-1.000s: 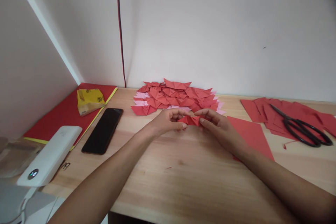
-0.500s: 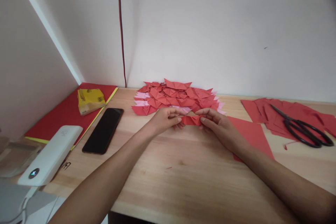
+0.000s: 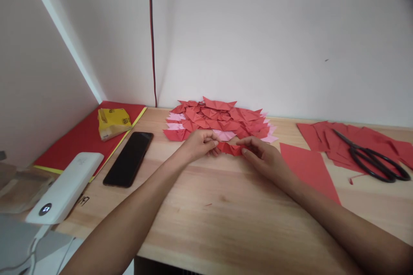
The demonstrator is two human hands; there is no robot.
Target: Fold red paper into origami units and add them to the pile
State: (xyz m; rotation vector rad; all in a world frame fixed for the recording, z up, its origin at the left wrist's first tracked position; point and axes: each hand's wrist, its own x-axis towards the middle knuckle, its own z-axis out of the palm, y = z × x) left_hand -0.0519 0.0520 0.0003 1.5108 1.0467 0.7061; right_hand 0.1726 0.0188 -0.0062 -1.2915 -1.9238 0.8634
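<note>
A small folded red paper piece, with a pointed, boat-like outline, is held level just above the wooden table. My left hand pinches its left end between thumb and curled fingers. At the other end, the thumb and forefinger of my right hand close around the tip; the exact contact is partly hidden. Right behind my hands lies a heap of similar folded red and pink paper pieces, set against the wall. A flat red paper sheet lies beside my right wrist.
Black-handled scissors rest on a pile of red paper sheets at the right. Leftward are a black phone, a white power bank with a cable, and a yellow packet on a red board.
My hands have shifted slightly left with the folded paper. Its pointed outline shows more clearly now, and my right fingers have moved out to its end.
</note>
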